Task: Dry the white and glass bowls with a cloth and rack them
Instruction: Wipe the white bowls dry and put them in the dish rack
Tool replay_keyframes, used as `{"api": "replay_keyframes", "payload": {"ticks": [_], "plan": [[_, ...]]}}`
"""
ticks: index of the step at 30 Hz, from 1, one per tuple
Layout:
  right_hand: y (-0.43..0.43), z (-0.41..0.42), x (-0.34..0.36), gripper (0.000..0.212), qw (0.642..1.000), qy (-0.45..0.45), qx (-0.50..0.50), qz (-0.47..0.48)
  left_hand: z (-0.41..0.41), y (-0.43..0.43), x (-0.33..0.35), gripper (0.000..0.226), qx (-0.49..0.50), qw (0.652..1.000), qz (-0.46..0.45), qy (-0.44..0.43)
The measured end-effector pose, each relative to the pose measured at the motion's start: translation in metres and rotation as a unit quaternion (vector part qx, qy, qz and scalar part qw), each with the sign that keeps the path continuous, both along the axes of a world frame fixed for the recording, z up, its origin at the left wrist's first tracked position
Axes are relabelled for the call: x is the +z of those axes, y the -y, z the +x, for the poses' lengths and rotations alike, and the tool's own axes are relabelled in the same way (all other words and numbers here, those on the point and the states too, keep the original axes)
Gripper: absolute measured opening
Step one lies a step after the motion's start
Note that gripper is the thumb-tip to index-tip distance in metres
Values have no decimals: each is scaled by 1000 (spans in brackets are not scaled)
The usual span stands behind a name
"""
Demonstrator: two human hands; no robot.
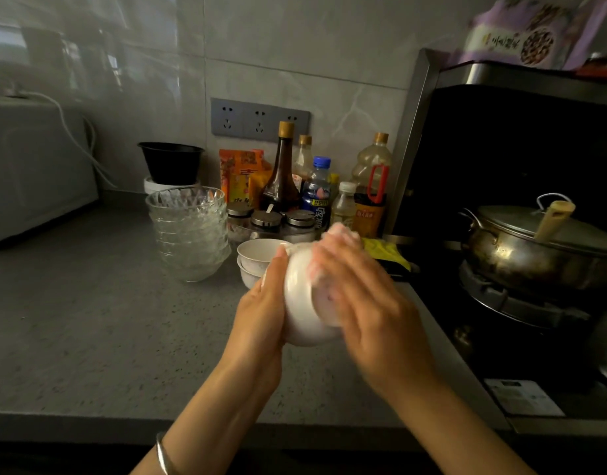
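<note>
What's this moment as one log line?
left hand: holds white bowl | right hand: presses cloth on it | glass bowls: stacked

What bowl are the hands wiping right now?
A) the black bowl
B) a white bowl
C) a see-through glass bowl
B: the left hand holds a white bowl above the counter while the right hand presses a pale cloth against it.
</note>
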State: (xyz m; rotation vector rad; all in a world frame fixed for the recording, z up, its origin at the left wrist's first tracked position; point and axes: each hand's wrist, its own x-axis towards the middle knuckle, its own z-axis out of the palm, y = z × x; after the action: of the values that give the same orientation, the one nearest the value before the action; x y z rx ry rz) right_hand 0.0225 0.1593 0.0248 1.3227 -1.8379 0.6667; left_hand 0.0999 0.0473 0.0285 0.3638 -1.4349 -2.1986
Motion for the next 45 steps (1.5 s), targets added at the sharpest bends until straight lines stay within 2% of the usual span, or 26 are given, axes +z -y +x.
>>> {"api": "replay_keyframes", "payload": {"ticks": [3,5,7,10,13,15,17,20,26,30,31,33,35,37,42,45], "plan": [[-13,-18,-9,43,978,200,36,-51,4,11,-5,49,32,999,16,-6],[-24,-29,-24,46,967,245,41,-54,7,23,-5,42,59,998,20,-8],[-33,-38,-36,45,972,232,9,-37,9,32,-6,40,81,996,32,3],[-39,-45,-53,44,970,216,-59,94,11,35,-12,38,76,996,40,15],[-43,-41,-77,39,918,273,-73,280,12,35,-20,40,71,996,44,30],[-46,-39,-87,43,897,306,-50,314,12,35,-24,41,74,996,43,39],[-48,-37,-85,42,893,360,-19,269,11,34,-27,42,74,995,44,48],[-56,-32,-64,40,863,484,19,142,11,28,-31,43,64,996,38,52],[-89,-20,-22,47,822,558,112,-17,4,-20,-27,46,-39,998,-1,52],[-133,-10,-16,38,741,650,149,-76,-4,-78,-30,60,-166,983,-29,66],[-148,-7,-16,39,714,677,145,-102,-7,-95,-31,54,-190,979,-33,67],[-180,-4,-20,55,673,709,157,-141,-12,-127,-32,31,-239,968,-35,63],[-216,-1,-24,63,654,718,174,-163,-19,-158,-36,34,-297,953,-35,53],[-256,1,-29,57,641,729,172,-168,-30,-188,-45,45,-331,941,-48,45],[-350,4,-58,57,591,767,126,-215,-64,-267,-87,54,-404,909,-83,58],[-393,-2,-83,42,568,772,79,-276,-82,-310,-112,59,-418,899,-90,94]]}}
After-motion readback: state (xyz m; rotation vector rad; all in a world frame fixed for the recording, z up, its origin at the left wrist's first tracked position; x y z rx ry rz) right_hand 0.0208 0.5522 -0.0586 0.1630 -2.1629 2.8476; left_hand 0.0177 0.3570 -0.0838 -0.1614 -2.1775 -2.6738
